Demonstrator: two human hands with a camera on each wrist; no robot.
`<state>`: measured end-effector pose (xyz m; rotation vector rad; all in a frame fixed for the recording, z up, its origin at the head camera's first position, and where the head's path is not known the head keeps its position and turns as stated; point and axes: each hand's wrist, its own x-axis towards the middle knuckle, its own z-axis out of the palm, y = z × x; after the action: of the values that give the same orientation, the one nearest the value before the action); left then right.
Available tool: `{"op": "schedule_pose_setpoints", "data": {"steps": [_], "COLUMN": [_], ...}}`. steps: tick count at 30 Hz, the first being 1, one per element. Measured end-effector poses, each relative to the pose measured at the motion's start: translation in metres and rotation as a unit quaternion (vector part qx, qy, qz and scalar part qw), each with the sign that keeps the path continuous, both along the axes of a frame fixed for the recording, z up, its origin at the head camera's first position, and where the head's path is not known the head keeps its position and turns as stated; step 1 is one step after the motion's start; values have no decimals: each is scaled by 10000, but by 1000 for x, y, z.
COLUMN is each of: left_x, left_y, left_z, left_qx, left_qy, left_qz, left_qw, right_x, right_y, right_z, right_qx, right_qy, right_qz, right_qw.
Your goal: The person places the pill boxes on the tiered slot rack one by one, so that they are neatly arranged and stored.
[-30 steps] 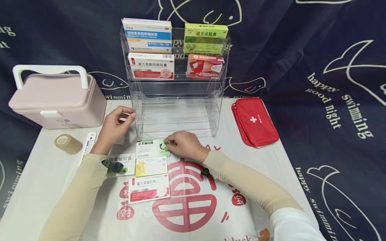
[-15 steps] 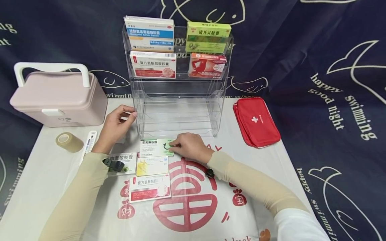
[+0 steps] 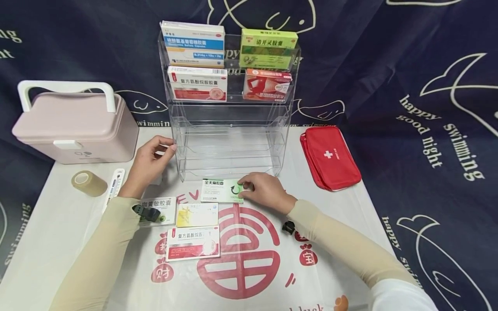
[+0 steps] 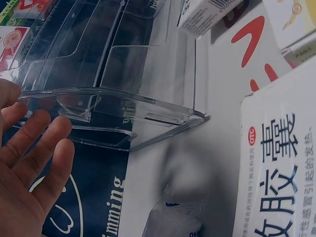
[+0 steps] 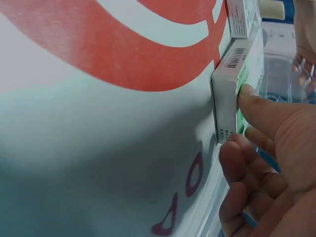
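Lower centre: red-and-white box (image 3: 193,247) flat on the table (image 3: 334,203) | beyond it: yellow-and-white box (image 3: 197,214) | just below centre: right hand (image 3: 266,189) pinches the right end of the green-and-white box (image 3: 219,191) | left of centre: left hand (image 3: 151,163), fingers loosely parted, at the clear rack (image 3: 233,151)'s left edge, contact unclear | upper centre: four boxes (image 3: 194,45) in the rack

Head view: raised, facing forward and down across the tabletop (image 3: 58,224). Wrist views: close-up, tilted; the left faces the clear display rack (image 4: 148,106), the right the green-and-white capsule box (image 5: 226,98). All three share the rack.
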<state>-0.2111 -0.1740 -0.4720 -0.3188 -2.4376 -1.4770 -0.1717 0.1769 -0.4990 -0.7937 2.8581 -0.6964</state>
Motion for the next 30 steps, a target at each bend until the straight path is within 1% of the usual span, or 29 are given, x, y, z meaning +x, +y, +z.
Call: {"op": "schedule_pose_setpoints", "data": {"steps": [5,10,12,16,21,24,26,28,30], "left_x": [0,0,1,1,1,1,1,1,1], "left_y": [-1,-1,0,1,1,1,1,1,1], "left_z": [-1,0,0,0,-1,-2,-2,-2,-1], "left_qx": [24,15,6,-11,0,-3,-12,0,15], "left_qy": [4,1,-13,-40,-66,-54,-42,-29,-29], "left_qz": [9,-20,-18,14,36,34,49,61,55], "left_qw": [10000,10000,10000,10000,10000,10000,10000,10000,10000], "right_x": [0,0,0,3,8,11,11,11,10], "right_y": [7,6,5,2,1,1,2,2,2], "right_z": [-3,-8,-10,-12,-15,-18,-20,-22,-23], "right_qx": [-203,-390,-384,-172,-139,-299,-498,-809,-1204], "right_qy": [0,-45,-75,-74,55,186,244,185,0], "right_qz": [-134,-227,-245,-307,-469,-540,-518,-440,-343], "right_qw": [9997,9990,9989,9994,9988,9979,9971,9956,9921]}}
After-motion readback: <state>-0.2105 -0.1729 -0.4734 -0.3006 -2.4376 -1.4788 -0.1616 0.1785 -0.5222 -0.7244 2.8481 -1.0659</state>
